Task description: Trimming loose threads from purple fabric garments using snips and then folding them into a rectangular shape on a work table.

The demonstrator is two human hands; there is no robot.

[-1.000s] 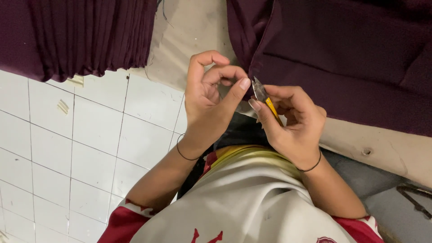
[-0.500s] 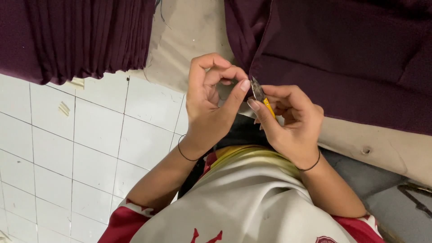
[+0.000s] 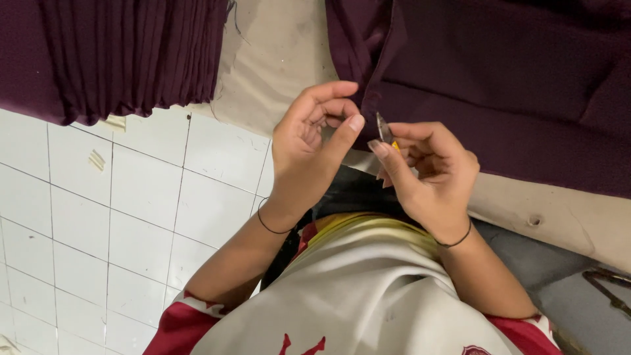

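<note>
White square floor tiles (image 3: 131,217) with dark grout filled the left of my view, and a worn beige table top (image 3: 276,59) ran across the upper part; on it lay a stack of pleated dark maroon fabric (image 3: 118,52) at the upper left and a large flat dark maroon garment (image 3: 499,85) at the upper right; I saw the left hand (image 3: 309,148) curled at the garment's folded edge, its fingertips drawn together near the hem, though I could not tell whether they actually pinched the cloth; the right hand (image 3: 427,171) was closed around a small thread snipper with metal blades and a yellow handle (image 3: 384,130), thumb and forefinger gripping it, blade tips pointing up just beside the garment edge and between the two hands; each wrist wore a thin black band (image 3: 268,225); below, a cream and red shirt (image 3: 368,302) covered the person's front; a dark metal piece (image 3: 608,289) showed at the lower right edge.
</note>
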